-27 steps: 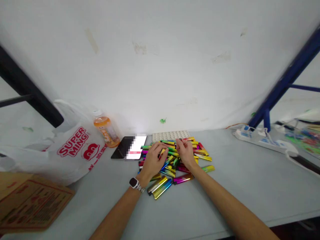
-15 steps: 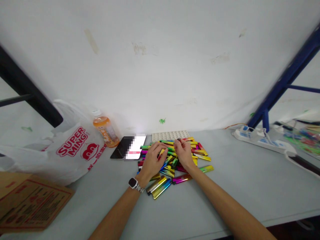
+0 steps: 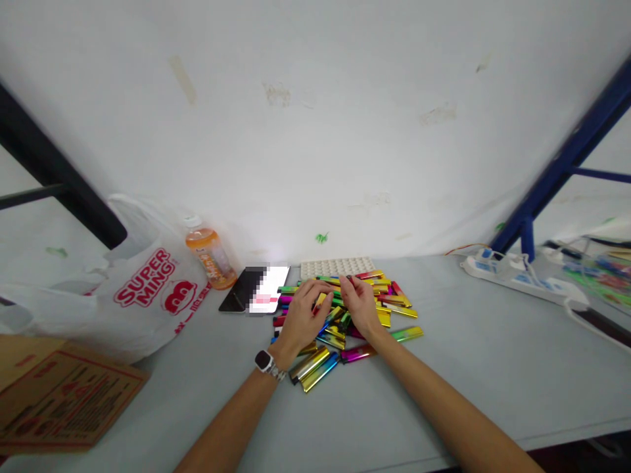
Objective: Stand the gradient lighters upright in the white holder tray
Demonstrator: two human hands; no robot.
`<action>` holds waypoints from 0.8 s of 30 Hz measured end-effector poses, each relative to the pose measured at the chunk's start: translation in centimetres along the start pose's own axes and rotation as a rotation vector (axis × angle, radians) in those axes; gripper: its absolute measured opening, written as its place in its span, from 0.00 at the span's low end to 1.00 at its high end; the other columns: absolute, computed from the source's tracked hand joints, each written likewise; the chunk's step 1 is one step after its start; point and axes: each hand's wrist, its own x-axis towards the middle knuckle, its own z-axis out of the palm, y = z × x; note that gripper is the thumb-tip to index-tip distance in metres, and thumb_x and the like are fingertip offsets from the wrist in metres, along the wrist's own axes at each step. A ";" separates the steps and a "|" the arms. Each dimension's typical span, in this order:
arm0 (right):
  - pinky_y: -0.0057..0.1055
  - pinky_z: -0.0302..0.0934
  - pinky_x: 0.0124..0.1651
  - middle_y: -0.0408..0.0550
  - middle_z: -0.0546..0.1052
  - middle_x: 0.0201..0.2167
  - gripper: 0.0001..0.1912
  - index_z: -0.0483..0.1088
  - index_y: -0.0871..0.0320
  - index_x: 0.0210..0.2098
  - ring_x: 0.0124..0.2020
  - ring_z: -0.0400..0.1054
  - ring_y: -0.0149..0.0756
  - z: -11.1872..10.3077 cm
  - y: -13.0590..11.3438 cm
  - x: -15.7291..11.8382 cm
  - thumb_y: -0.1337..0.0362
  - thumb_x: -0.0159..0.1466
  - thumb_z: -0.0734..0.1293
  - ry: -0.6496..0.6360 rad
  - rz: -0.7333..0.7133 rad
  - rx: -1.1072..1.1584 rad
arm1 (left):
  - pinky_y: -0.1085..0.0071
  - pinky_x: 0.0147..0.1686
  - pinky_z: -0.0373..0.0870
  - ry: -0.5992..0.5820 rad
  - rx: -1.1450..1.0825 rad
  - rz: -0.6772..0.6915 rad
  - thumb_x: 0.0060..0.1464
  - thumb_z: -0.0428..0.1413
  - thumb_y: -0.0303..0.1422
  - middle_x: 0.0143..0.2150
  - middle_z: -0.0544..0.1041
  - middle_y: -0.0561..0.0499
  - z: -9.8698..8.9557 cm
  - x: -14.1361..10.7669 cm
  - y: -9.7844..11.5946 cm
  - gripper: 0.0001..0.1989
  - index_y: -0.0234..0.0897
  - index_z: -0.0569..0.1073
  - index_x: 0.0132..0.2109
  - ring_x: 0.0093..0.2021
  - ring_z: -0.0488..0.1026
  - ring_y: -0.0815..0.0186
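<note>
A loose heap of shiny metallic lighters (image 3: 320, 372) in yellow, green, blue, magenta and red lies on the grey table. My left hand (image 3: 306, 312), with a watch (image 3: 263, 360) on its wrist, curls over the heap's left side. A yellow lighter (image 3: 320, 301) shows between its thumb and bent fingers; the grip is partly hidden. To its right, my right hand (image 3: 361, 303) is closed in a pinch above the heap. A small dark end pokes out at its fingertips, apparently a lighter's top; the rest is covered by the hand.
A cream pegged or gridded tray (image 3: 338, 267) lies behind the heap. Left are a tablet (image 3: 241, 292), an orange drink bottle (image 3: 211, 256), a white plastic bag (image 3: 148, 309) and a cardboard box (image 3: 73, 401). A power strip (image 3: 522, 279) with cables lies right.
My right hand has shifted slightly left, toward my left hand, and its fingertips have turned a little. The left hand keeps its place over the lighters.
</note>
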 end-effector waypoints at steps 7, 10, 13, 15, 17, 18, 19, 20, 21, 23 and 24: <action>0.29 0.47 0.25 0.37 0.58 0.17 0.16 0.59 0.55 0.20 0.20 0.51 0.29 0.1 0.0 0.2 0.55 0.61 0.61 0.049 0.017 -0.030 | 0.61 0.53 0.69 -0.006 -0.004 0.000 0.65 0.50 0.33 0.45 0.75 0.47 0.0 0.0 0.0 0.08 0.39 0.73 0.43 0.50 0.71 0.62; 0.29 0.47 0.25 0.37 0.58 0.17 0.16 0.59 0.55 0.20 0.20 0.51 0.29 0.2 0.1 0.1 0.55 0.62 0.60 0.043 0.017 -0.026 | 0.61 0.53 0.69 -0.010 -0.015 -0.005 0.65 0.50 0.33 0.45 0.75 0.47 0.0 0.0 0.1 0.08 0.39 0.73 0.43 0.50 0.71 0.62; 0.29 0.47 0.25 0.37 0.58 0.17 0.17 0.59 0.55 0.21 0.21 0.51 0.29 0.3 0.1 0.1 0.54 0.62 0.60 0.033 0.004 -0.034 | 0.60 0.53 0.69 -0.007 -0.022 -0.011 0.65 0.50 0.33 0.45 0.76 0.47 0.0 0.0 0.3 0.08 0.39 0.73 0.43 0.50 0.71 0.61; 0.29 0.47 0.25 0.37 0.58 0.17 0.17 0.59 0.55 0.21 0.21 0.51 0.29 0.3 0.2 0.0 0.53 0.63 0.60 0.020 -0.006 -0.034 | 0.61 0.52 0.69 -0.007 -0.027 -0.012 0.65 0.50 0.33 0.45 0.75 0.47 0.0 0.0 0.3 0.08 0.39 0.73 0.43 0.49 0.71 0.62; 0.29 0.47 0.25 0.37 0.58 0.17 0.18 0.60 0.55 0.22 0.22 0.51 0.29 0.4 0.3 0.0 0.52 0.64 0.61 -0.002 -0.010 -0.026 | 0.62 0.52 0.69 -0.003 -0.040 -0.015 0.65 0.50 0.32 0.45 0.75 0.47 0.0 0.0 0.4 0.07 0.39 0.73 0.44 0.49 0.71 0.62; 0.28 0.47 0.25 0.37 0.58 0.18 0.19 0.60 0.55 0.22 0.22 0.51 0.29 0.4 0.4 0.0 0.51 0.64 0.61 -0.011 -0.009 -0.024 | 0.62 0.52 0.69 0.004 -0.049 -0.018 0.65 0.50 0.32 0.45 0.75 0.47 0.1 0.0 0.4 0.07 0.39 0.73 0.44 0.49 0.71 0.63; 0.28 0.47 0.26 0.38 0.58 0.18 0.20 0.60 0.56 0.22 0.22 0.51 0.29 0.4 0.5 0.0 0.50 0.64 0.61 -0.021 -0.007 -0.023 | 0.62 0.52 0.69 0.014 -0.060 -0.023 0.65 0.51 0.32 0.45 0.75 0.48 0.1 0.0 0.3 0.07 0.39 0.73 0.44 0.49 0.71 0.63; 0.28 0.47 0.26 0.38 0.59 0.19 0.21 0.61 0.56 0.22 0.23 0.51 0.29 0.5 0.6 -0.1 0.48 0.64 0.62 -0.034 -0.005 -0.022 | 0.63 0.51 0.69 0.029 -0.070 -0.031 0.64 0.51 0.32 0.44 0.75 0.48 0.2 0.1 0.3 0.07 0.38 0.73 0.44 0.48 0.71 0.63; 0.28 0.48 0.27 0.38 0.60 0.19 0.22 0.62 0.56 0.23 0.24 0.52 0.30 0.6 0.6 -0.1 0.47 0.64 0.62 -0.054 -0.004 -0.015 | 0.63 0.50 0.69 0.046 -0.081 -0.041 0.64 0.52 0.32 0.44 0.75 0.48 0.2 0.2 0.3 0.06 0.38 0.73 0.45 0.47 0.71 0.63; 0.28 0.53 0.29 0.40 0.63 0.23 0.22 0.64 0.56 0.26 0.26 0.56 0.31 0.7 0.6 -0.4 0.45 0.65 0.61 -0.096 -0.005 0.020 | 0.65 0.48 0.70 0.080 -0.103 -0.060 0.62 0.54 0.32 0.43 0.74 0.48 0.3 0.4 0.3 0.07 0.38 0.73 0.45 0.45 0.72 0.64; 0.28 0.55 0.32 0.40 0.65 0.25 0.22 0.64 0.56 0.28 0.28 0.58 0.32 0.8 0.4 -0.6 0.45 0.66 0.60 -0.113 -0.006 0.041 | 0.66 0.46 0.71 0.094 -0.118 -0.070 0.61 0.55 0.32 0.43 0.74 0.48 0.3 0.5 0.3 0.07 0.38 0.74 0.46 0.44 0.72 0.64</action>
